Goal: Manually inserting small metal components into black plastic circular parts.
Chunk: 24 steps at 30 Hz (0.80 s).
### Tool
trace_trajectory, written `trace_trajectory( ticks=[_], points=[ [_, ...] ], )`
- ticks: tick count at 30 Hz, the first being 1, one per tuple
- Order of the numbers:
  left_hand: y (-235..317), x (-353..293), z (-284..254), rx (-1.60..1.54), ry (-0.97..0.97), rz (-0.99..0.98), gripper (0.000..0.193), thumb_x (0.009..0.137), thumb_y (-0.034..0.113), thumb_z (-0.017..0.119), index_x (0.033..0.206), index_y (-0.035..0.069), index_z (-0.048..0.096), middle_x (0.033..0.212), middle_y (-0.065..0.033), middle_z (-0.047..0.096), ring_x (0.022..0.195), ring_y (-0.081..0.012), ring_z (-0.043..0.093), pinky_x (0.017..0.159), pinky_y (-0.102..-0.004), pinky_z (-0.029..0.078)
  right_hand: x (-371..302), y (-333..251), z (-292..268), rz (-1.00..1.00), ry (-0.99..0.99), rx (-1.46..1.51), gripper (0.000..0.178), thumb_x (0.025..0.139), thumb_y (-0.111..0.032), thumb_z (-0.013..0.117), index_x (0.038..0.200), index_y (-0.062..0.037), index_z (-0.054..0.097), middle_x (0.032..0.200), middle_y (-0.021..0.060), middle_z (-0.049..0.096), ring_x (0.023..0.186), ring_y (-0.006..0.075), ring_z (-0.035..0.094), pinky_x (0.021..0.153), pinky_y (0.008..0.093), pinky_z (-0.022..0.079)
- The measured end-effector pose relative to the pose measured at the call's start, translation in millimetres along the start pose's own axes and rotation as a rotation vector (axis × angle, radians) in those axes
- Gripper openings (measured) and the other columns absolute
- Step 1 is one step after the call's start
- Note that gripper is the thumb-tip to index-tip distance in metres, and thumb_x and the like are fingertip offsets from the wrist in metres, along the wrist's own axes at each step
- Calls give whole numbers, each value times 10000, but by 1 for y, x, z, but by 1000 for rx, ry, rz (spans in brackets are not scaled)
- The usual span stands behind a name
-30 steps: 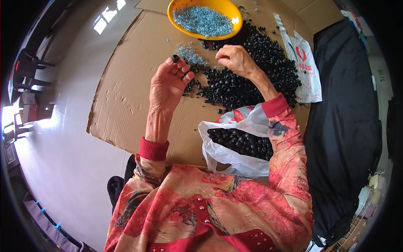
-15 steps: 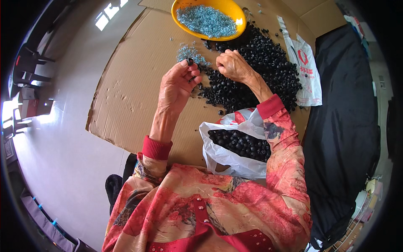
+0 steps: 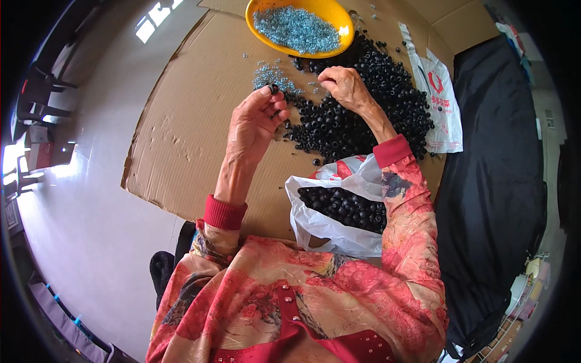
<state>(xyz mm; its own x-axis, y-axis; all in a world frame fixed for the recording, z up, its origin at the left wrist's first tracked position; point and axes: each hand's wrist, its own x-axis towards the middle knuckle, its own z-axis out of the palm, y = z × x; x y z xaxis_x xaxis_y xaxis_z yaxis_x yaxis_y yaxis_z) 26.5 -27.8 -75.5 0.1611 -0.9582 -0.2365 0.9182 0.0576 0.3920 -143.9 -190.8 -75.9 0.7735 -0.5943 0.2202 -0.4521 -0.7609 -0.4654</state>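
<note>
Between the thumb and finger of my left hand (image 3: pixel 253 118) sits a black ring-shaped bead (image 3: pixel 273 89); another dark bit shows at its curled fingers. My right hand (image 3: pixel 344 85) is closed in a pinch above the edge of a heap of black beads (image 3: pixel 369 97); what it pinches, if anything, is too small to make out. A small pile of clear bluish pieces (image 3: pixel 270 77) lies on the cardboard just beyond my left fingertips. More such pieces (image 3: pixel 296 30) fill a yellow oval bowl (image 3: pixel 259 41) at the far side.
A white plastic bag (image 3: pixel 302 222) holding black round beads (image 3: pixel 345 206) stands close to my body. Under everything lies a cardboard sheet (image 3: pixel 175 139). A flat white bag with red print (image 3: pixel 445 115) is on the right, beside a long black cloth-covered object (image 3: pixel 490 169).
My right hand has shifted slightly to the right and away from my left hand. The left hand keeps its hold on the black bead, nearly still.
</note>
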Motion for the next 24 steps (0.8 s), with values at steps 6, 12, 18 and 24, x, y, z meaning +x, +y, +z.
trace_trajectory(
  ticks=[6,12,18,24],
  points=[
    [-2,3,0,-16,-19,-22,149,838,169,573,897,32,573,840,-60,599,745,-141,560,728,-328,486,2,1,5,-77,-56,-142,80,714,-39,551,754,2,606,725,149,615,720,309,602,690,383,492],
    [-2,1,3,-19,1,-19,147,838,158,571,887,20,568,835,-64,594,739,-141,552,701,-318,483,7,-3,15,-196,-48,-217,66,688,-60,605,746,-29,595,708,101,585,716,272,583,658,380,425],
    [-2,2,4,-102,-34,-54,153,842,163,570,896,20,562,841,-64,594,746,-142,550,706,-325,483,6,-3,15,-230,-84,-264,58,692,-71,607,733,-43,578,679,81,573,685,244,573,632,362,403],
    [-4,1,11,-180,-100,-95,176,857,178,558,910,10,563,853,-70,604,760,-152,560,717,-349,492,8,-66,-32,94,20,284,75,709,-74,620,723,-9,585,609,50,591,553,87,553,525,244,462]
  ],
)
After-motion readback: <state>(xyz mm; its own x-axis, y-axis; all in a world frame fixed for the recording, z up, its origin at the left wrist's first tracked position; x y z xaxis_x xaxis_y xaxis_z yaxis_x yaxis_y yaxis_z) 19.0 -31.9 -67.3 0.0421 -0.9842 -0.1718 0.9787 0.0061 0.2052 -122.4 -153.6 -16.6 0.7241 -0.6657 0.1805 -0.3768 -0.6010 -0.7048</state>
